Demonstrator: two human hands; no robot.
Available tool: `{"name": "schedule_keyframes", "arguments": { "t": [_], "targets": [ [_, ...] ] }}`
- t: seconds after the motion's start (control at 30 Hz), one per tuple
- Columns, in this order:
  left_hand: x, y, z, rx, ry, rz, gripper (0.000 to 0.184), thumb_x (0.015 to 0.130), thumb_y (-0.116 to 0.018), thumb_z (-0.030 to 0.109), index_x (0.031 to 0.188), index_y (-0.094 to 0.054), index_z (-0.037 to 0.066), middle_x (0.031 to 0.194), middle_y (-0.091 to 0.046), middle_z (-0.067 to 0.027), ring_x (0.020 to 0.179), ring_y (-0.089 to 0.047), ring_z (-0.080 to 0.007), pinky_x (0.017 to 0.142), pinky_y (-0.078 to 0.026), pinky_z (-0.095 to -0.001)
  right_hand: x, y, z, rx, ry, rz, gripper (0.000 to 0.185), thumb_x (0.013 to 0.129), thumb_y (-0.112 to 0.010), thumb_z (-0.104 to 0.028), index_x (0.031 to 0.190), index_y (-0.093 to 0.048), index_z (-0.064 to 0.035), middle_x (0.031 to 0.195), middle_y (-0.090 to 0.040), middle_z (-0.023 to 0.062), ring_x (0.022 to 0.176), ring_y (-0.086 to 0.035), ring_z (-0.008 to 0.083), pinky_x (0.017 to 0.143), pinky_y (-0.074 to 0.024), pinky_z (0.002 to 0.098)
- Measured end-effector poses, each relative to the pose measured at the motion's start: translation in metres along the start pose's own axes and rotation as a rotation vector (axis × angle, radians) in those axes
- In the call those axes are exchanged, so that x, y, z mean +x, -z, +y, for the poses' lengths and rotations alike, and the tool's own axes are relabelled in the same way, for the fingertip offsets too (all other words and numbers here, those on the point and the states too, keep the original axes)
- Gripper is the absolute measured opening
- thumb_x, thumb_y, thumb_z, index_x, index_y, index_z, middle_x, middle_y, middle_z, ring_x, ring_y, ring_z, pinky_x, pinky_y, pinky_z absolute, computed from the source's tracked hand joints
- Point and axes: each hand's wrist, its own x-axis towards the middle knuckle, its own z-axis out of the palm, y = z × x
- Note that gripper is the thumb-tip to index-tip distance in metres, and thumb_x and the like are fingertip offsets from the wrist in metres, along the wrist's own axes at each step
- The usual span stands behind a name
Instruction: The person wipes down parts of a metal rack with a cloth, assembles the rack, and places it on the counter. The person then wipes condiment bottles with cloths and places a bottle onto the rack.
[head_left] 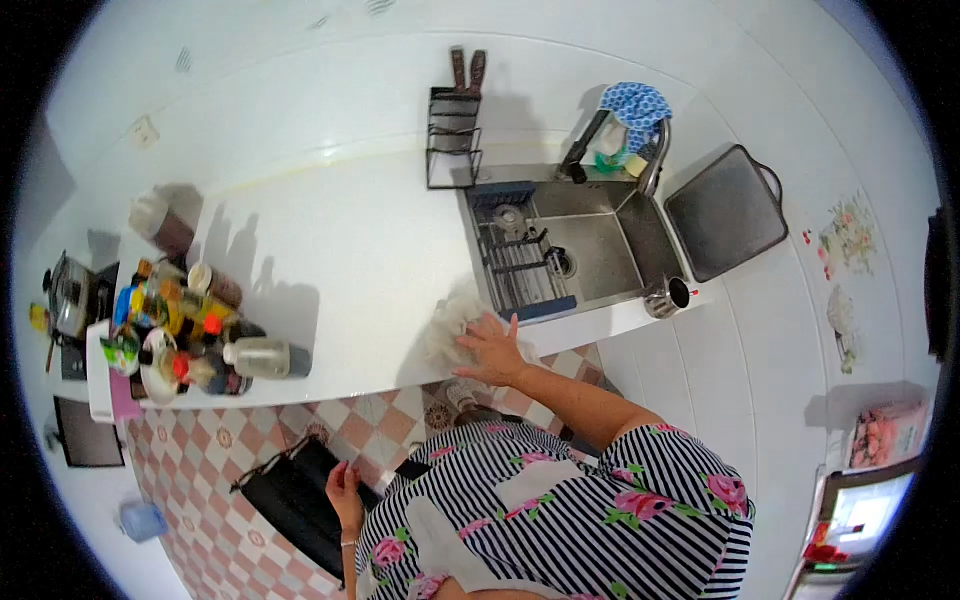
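Note:
My right hand (490, 352) lies with its fingers spread on a crumpled whitish cloth (455, 325) on the white counter (370, 250), just left of the sink's front corner. The cloth shows beyond my fingertips and to their left. Low at my side, past the counter's front edge, my left hand (344, 490) hangs above a black seat or bag (305, 500). Its fingers are partly bent and apart, with nothing visible in them.
A steel sink (630, 235) holds a dish rack (515, 265). Behind it stand a knife holder (453, 140) and a tap (660, 160). A metal cup (665, 297) sits at the sink's right corner. Several bottles (262, 358) crowd the counter's left end. A dark board (728, 215) leans at right.

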Motion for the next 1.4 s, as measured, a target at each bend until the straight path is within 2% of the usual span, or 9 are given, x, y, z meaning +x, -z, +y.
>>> {"name": "schedule_keyframes", "arguments": {
  "t": [0.17, 0.27, 0.33, 0.47, 0.6, 0.7, 1.0, 1.27, 1.4],
  "targets": [
    [0.0, -0.046, 0.021, 0.072, 0.055, 0.005, 0.025, 0.092, -0.055, 0.015, 0.109, -0.057, -0.003, 0.09, -0.064, -0.0079, 0.076, -0.06, -0.0127, 0.069, -0.048, -0.0247, 0.014, 0.127, 0.072, 0.424, -0.084, 0.41, 0.059, 0.077, -0.066, -0.035, 0.122, -0.049, -0.0012, 0.136, -0.04, 0.022, 0.127, -0.037, 0.037, 0.106, -0.0287, 0.0432],
    [0.019, -0.059, 0.048, 0.118, 0.03, 0.016, 0.025, 0.093, -0.054, 0.014, 0.111, -0.056, -0.003, 0.089, -0.064, -0.008, 0.076, -0.06, -0.0127, 0.068, -0.048, -0.0243, 0.058, 0.237, 0.164, 0.136, 0.045, 1.189, 0.076, 0.065, -0.078, -0.026, 0.131, -0.045, -0.01, 0.138, -0.037, 0.0198, 0.123, -0.042, 0.0352, 0.102, -0.0344, 0.0441],
    [0.018, -0.076, 0.059, 0.126, 0.014, 0.038, 0.025, 0.092, -0.054, 0.014, 0.109, -0.057, -0.004, 0.088, -0.065, -0.0082, 0.075, -0.06, -0.0128, 0.067, -0.048, -0.0245, 0.052, 0.325, 0.199, -0.43, -0.374, 1.106, 0.094, 0.062, -0.081, -0.028, 0.141, -0.033, -0.0155, 0.147, -0.022, 0.0229, 0.13, -0.033, 0.036, 0.104, -0.0309, 0.0454],
    [0.013, -0.079, 0.031, 0.18, 0.043, 0.087, 0.022, 0.091, -0.055, 0.011, 0.106, -0.059, -0.005, 0.089, -0.065, -0.0079, 0.075, -0.06, -0.0119, 0.067, -0.049, -0.0253, 0.073, 0.393, 0.277, -0.266, -0.607, 0.723, 0.107, 0.06, -0.082, -0.026, 0.146, -0.019, -0.0221, 0.15, -0.01, 0.0219, 0.136, -0.022, 0.0357, 0.108, -0.0275, 0.042],
    [-0.027, -0.075, 0.0, 0.299, 0.188, 0.221, 0.028, 0.084, -0.062, 0.016, 0.105, -0.062, -0.002, 0.084, -0.067, -0.0111, 0.076, -0.063, -0.0175, 0.068, -0.049, -0.0289, 0.105, 0.389, 0.439, 0.303, -0.125, 0.715, 0.055, 0.081, -0.061, -0.008, 0.133, -0.043, -0.0084, 0.122, -0.056, 0.0188, 0.113, -0.053, 0.0306, 0.097, -0.0402, 0.0371],
    [-0.036, -0.085, -0.062, 0.347, 0.137, 0.345, 0.033, 0.081, -0.062, 0.022, 0.106, -0.063, 0.001, 0.088, -0.067, -0.0156, 0.081, -0.064, -0.0262, 0.072, -0.049, -0.0346, 0.133, 0.411, 0.457, 0.036, -0.03, 0.879, 0.044, 0.084, -0.059, -0.015, 0.126, -0.049, -0.0015, 0.116, -0.059, 0.0166, 0.106, -0.056, 0.028, 0.092, -0.0431, 0.0378],
    [-0.073, -0.124, -0.003, 0.18, 0.217, 0.516, 0.028, 0.086, -0.06, 0.021, 0.107, -0.063, 0.003, 0.094, -0.067, -0.0152, 0.083, -0.064, -0.0237, 0.075, -0.05, -0.034, 0.162, 0.388, 0.235, 0.876, 0.194, 0.923, 0.038, 0.087, -0.056, -0.02, 0.12, -0.053, -0.0019, 0.111, -0.061, 0.0142, 0.099, -0.059, 0.0264, 0.086, -0.0473, 0.0375],
    [-0.1, -0.081, 0.131, -0.628, -0.159, 0.007, 0.077, 0.091, -0.041, 0.058, 0.148, -0.012, 0.015, 0.142, -0.032, -0.0158, 0.12, -0.044, -0.025, 0.097, -0.04, -0.0415, 0.065, 0.159, -0.147, 1.257, 0.294, -0.282, 0.037, 0.09, -0.053, -0.023, 0.12, -0.051, -0.002, 0.113, -0.059, 0.0123, 0.103, -0.058, 0.0235, 0.088, -0.048, 0.0373],
    [-0.129, -0.051, 0.104, -1.036, -0.278, 0.059, 0.069, 0.091, -0.058, 0.032, 0.144, -0.022, 0.007, 0.131, -0.044, -0.0065, 0.112, -0.048, -0.0108, 0.091, -0.041, -0.0237, -0.006, 0.049, -0.277, 1.215, 0.323, -0.807, 0.04, 0.092, -0.052, -0.016, 0.129, -0.042, -0.0045, 0.121, -0.053, 0.0113, 0.11, -0.053, 0.0209, 0.092, -0.0447, 0.0354]
  ]
}}
